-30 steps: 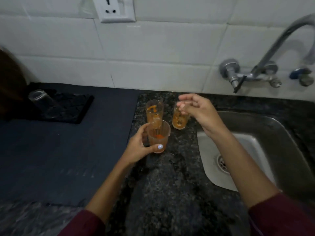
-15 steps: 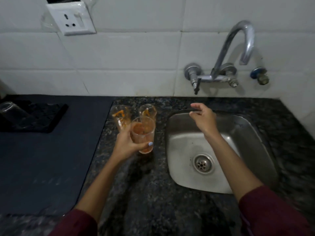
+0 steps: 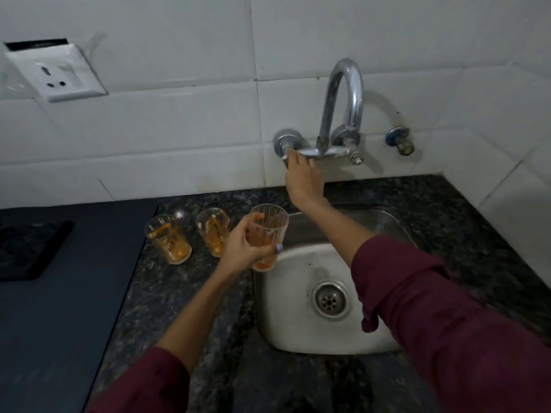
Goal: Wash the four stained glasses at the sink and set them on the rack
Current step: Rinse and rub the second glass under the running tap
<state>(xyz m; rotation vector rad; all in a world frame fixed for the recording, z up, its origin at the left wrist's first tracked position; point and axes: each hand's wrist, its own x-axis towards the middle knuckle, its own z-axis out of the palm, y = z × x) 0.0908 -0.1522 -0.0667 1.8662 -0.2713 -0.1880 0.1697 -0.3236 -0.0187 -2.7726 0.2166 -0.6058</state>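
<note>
Left hand (image 3: 238, 248) grips a ribbed clear glass with orange stains (image 3: 266, 234) over the steel sink's (image 3: 298, 329) left rim, right hand (image 3: 301, 177) grasps the chrome wall tap's handle (image 3: 287, 150), two more stained glasses (image 3: 190, 238) sit on the speckled granite tabletop (image 3: 208, 323).

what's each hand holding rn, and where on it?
Left hand grips a stained glass around its side wall, mid-height. Right hand is on the tap handle; its grip is hidden.

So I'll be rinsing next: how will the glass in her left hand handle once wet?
The held glass looks thin and clear, so probably fragile. Its ribbed wall may help grip, though water would likely make it slippery. The left hand spans it easily, suggesting it is light.
</note>
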